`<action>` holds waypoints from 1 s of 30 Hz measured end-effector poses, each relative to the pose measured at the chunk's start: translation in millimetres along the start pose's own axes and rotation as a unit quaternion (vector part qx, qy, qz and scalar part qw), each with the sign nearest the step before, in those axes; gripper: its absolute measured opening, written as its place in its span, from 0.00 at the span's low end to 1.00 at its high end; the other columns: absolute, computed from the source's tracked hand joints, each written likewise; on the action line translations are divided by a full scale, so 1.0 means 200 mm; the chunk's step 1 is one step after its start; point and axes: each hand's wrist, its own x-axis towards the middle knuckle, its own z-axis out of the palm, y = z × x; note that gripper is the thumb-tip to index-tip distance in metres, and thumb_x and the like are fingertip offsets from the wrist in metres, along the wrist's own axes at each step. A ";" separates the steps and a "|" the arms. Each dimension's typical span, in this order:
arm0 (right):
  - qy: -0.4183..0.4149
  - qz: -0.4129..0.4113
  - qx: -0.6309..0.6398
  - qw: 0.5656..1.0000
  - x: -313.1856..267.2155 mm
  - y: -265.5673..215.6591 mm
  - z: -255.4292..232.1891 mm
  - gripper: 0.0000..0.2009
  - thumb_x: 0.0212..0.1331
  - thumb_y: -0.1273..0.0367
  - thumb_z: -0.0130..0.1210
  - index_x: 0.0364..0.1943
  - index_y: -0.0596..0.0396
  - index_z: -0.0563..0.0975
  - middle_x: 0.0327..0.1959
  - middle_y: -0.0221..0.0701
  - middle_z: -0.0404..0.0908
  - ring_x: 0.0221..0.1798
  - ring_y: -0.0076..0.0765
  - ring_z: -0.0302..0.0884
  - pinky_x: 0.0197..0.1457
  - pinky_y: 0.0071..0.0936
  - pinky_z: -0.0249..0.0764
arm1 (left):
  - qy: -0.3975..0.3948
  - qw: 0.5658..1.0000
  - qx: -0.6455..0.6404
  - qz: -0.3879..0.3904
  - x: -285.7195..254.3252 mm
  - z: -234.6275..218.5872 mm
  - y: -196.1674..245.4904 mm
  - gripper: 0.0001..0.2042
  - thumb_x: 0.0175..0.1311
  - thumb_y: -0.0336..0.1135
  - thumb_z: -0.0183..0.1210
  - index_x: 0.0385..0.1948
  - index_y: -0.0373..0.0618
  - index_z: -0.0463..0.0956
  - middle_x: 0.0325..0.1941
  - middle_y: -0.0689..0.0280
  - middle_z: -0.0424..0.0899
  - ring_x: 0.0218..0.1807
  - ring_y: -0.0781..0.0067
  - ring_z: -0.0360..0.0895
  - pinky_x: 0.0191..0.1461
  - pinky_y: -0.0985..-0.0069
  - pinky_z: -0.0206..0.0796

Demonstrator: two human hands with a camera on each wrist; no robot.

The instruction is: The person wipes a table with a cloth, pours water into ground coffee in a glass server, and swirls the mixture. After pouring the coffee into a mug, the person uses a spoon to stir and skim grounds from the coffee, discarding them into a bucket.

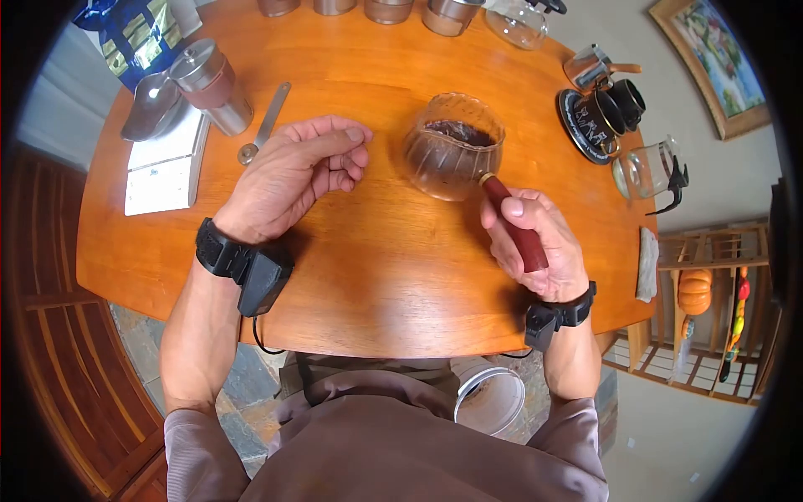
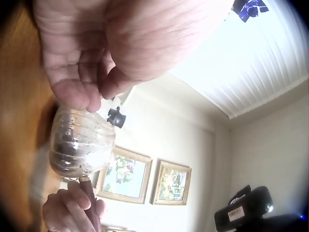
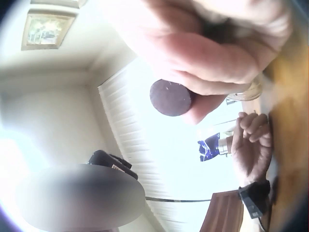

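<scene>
In the head view my right hand [image 1: 559, 243] grips the dark red wooden handle [image 1: 517, 226] of a ribbed glass coffee pot [image 1: 447, 171]. Dark coffee fills part of the pot, and it stands low over the tabletop, slightly tilted. My left hand [image 1: 288, 171] is to the left of the pot, its fingers loosely bent and nothing visible in them. The left wrist view shows the left fingertips close to the rim of the glass pot [image 2: 82, 142]. From the right wrist, the round end of the handle [image 3: 170, 97] sticks out of my grip.
On the wooden table [image 1: 360, 276], a steel grinder [image 1: 213, 84], a white scale [image 1: 167, 176] and a long metal spoon [image 1: 266, 125] lie left. To the right are black cups [image 1: 606, 113] on a saucer and a glass pot [image 1: 644, 171]. Canisters [image 1: 389, 8] line the back.
</scene>
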 end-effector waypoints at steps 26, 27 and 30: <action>0.052 0.034 0.071 0.996 -0.08 0.03 0.05 0.18 0.70 0.59 0.49 0.41 0.63 0.77 0.09 0.29 0.68 0.04 0.18 0.52 0.05 0.17 0.46 | 0.007 1.000 -0.013 -0.007 0.00 0.00 0.01 0.07 0.72 0.32 0.55 0.40 0.40 0.79 0.28 0.69 0.81 0.30 0.80 0.77 0.33 0.86 0.69; 0.050 0.032 0.071 0.996 -0.06 0.02 0.07 0.18 0.70 0.59 0.49 0.41 0.63 0.77 0.09 0.29 0.68 0.04 0.18 0.52 0.05 0.17 0.46 | 0.004 1.000 -0.017 -0.006 0.01 0.00 0.01 0.07 0.72 0.32 0.55 0.40 0.40 0.79 0.28 0.69 0.81 0.30 0.80 0.77 0.33 0.86 0.69; 0.117 0.034 0.070 0.990 -0.05 -0.01 0.09 0.17 0.70 0.59 0.49 0.41 0.63 0.77 0.08 0.30 0.68 0.03 0.18 0.52 0.05 0.17 0.46 | -0.003 1.000 -0.024 -0.013 0.00 0.00 0.00 0.06 0.72 0.32 0.55 0.40 0.39 0.79 0.28 0.69 0.81 0.30 0.80 0.77 0.33 0.86 0.69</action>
